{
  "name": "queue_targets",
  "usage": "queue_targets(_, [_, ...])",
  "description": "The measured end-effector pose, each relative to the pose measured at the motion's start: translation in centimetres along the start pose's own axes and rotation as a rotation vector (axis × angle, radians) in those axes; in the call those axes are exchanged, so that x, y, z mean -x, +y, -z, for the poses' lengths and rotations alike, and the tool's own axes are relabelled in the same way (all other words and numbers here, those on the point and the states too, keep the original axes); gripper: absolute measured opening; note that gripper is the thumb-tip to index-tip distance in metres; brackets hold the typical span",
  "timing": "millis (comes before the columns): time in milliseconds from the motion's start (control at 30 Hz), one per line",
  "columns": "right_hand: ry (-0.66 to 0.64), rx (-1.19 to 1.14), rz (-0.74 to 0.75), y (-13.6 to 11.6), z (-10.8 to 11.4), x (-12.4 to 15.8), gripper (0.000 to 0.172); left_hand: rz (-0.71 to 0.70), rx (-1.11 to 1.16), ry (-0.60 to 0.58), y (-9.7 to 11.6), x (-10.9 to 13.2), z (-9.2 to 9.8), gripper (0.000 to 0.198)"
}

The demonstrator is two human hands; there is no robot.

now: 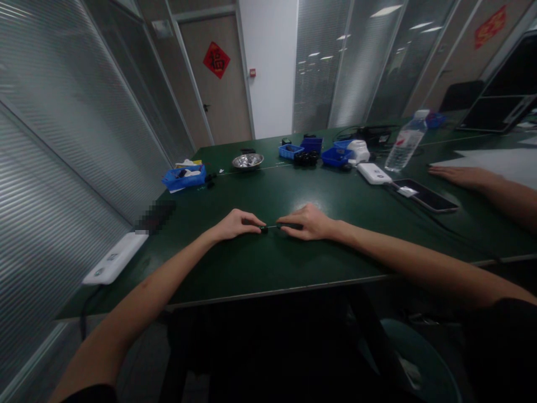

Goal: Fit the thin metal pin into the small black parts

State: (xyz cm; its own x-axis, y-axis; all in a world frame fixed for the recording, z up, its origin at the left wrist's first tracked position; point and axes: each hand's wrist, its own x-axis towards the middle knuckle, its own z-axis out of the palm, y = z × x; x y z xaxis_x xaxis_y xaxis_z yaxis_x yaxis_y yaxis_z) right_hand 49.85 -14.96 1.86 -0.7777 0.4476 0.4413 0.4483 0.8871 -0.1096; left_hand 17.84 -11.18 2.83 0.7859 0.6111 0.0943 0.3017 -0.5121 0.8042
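Observation:
Near the middle of the green table (pixel 251 268), my left hand (pixel 237 224) pinches a small black part (pixel 264 229) between thumb and fingers. Facing it from the right, my right hand (pixel 308 222) is closed around a dark-handled screwdriver-like tool (pixel 292 226). The tool's thin metal shaft points left and reaches to the black part or very close to it; actual contact is too small to tell. Both hands rest low over the tabletop.
Behind stand a metal bowl (pixel 248 162), a blue tray (pixel 184 178), blue bins (pixel 335 157) and black parts (pixel 306 159). Rightward are a white power bank (pixel 373 174), a phone (pixel 425 196), a bottle (pixel 406 143) and another person's hand (pixel 461 176). A white device (pixel 116 258) lies left.

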Motion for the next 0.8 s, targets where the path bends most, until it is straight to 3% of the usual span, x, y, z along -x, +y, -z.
queue_targets(800, [0.033, 0.132, 0.115, -0.27, -0.39, -0.1, 0.044, 0.007, 0.039, -0.015, -0.4, -0.17, -0.06, 0.03])
